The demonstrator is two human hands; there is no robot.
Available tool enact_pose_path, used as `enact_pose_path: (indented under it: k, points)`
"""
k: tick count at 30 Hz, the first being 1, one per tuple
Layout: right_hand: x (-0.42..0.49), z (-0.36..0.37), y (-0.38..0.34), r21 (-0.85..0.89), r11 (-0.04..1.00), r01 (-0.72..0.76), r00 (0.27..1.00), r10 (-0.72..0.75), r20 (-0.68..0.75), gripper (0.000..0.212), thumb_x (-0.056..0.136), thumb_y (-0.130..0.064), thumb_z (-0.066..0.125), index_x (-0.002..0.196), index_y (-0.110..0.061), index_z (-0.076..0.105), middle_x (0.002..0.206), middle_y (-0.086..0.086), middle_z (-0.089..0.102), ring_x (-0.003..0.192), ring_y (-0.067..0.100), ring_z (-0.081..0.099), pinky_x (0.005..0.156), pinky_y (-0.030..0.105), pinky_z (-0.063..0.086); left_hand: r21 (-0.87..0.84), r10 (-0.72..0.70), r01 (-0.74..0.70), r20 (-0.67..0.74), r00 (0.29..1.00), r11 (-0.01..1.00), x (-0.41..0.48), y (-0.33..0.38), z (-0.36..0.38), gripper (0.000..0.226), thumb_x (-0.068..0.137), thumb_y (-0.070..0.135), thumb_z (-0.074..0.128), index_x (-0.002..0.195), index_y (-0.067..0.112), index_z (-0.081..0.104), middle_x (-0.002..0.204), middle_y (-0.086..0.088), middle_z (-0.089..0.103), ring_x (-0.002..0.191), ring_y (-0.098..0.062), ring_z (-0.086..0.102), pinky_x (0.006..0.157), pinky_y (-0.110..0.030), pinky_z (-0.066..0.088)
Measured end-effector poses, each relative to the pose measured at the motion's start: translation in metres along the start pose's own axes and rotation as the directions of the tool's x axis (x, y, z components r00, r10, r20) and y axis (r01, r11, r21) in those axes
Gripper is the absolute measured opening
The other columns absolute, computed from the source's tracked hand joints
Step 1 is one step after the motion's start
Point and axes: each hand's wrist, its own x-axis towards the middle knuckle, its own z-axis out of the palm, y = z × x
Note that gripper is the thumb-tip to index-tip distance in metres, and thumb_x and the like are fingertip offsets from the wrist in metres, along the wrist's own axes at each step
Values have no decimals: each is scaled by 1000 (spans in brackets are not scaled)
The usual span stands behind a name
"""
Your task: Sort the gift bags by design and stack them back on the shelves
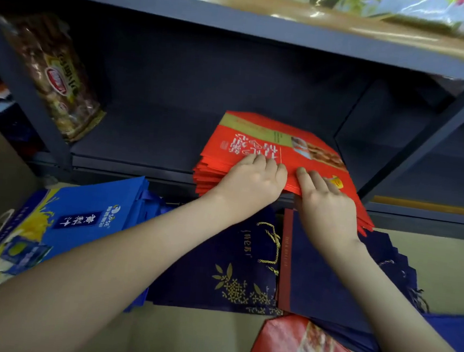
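Lying toward the right of the dark metal shelf (144, 140), the stack of red gift bags (256, 138) is seen with its near edge reaching the shelf's front lip, and that edge is covered by both hands. The fingers of the left hand (253, 179) are bent with their tips on the top bag, and those of the right hand (327, 206) are laid flatter on it. Both thumbs are hidden, so it cannot be told whether the stack is gripped or only pressed. White Chinese characters on the top bag are seen upside down and cannot be made out. A green band and a food photo are printed beside them. On the blue gift bags (87, 213) below the shelf at the left, letters that look like "SPSE" are seen inverted. Gold sprigs and a gold cord are shown on the navy gift bags (216, 272), which are partly covered by the forearms. A second navy stack (322, 282) lies just beside them. Another red bag (294, 349) is cut off by the bottom edge. A brown snack packet (57, 76) is leaned at the shelf's left, its red oval label unreadable.
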Motion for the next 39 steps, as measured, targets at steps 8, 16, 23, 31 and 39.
enact_pose_path:
  k: [8, 16, 23, 31, 39]
  points:
    - [64, 52, -86, 121, 980, 159, 987, -159, -11, 53, 61, -2, 82, 110, -1, 65, 83, 12, 68, 65, 31, 67, 43, 30, 50, -4, -66, 67, 101, 993, 998, -62, -81, 40, 31, 83, 23, 65, 105, 3, 64, 97, -14, 69, 88, -28, 67, 81, -37, 53]
    - [126, 101, -170, 105, 972, 211, 978, -209, -29, 49, 60, 0, 79, 107, -2, 66, 74, 10, 64, 60, 30, 64, 41, 27, 43, 53, -278, 275, 291, 915, 960, -132, -167, 85, 62, 59, 1, 64, 120, 0, 56, 107, -17, 66, 93, -29, 65, 83, -36, 53]
    - [156, 155, -250, 229, 944, 236, 936, -284, 207, 62, 61, -8, 81, 119, -3, 60, 102, 19, 65, 95, 39, 65, 81, 45, 54, 131, -268, 235, 370, 890, 963, -181, -225, 152, 53, 59, 1, 70, 108, 6, 50, 105, -12, 66, 98, -28, 64, 90, -36, 52]
    - [161, 205, -295, 410, 877, 249, 813, -420, 404, 82, 93, 0, 44, 152, -16, -10, 161, 5, -3, 148, 24, -4, 117, 33, -2, 346, -545, 451, 706, 452, 823, -222, -250, 195, 46, 97, 6, 37, 139, 8, 20, 152, -18, 22, 141, -31, 23, 111, -41, 26]
    - [127, 170, -255, 648, 735, 199, 887, -417, 200, 87, 86, -12, 65, 153, -15, 8, 159, 8, 12, 147, 23, 4, 116, 36, -5, 97, -502, 718, 779, 376, 689, -166, -204, 169, 85, 88, 31, 54, 151, 15, -1, 157, -13, -18, 144, -30, -20, 111, -54, -13]
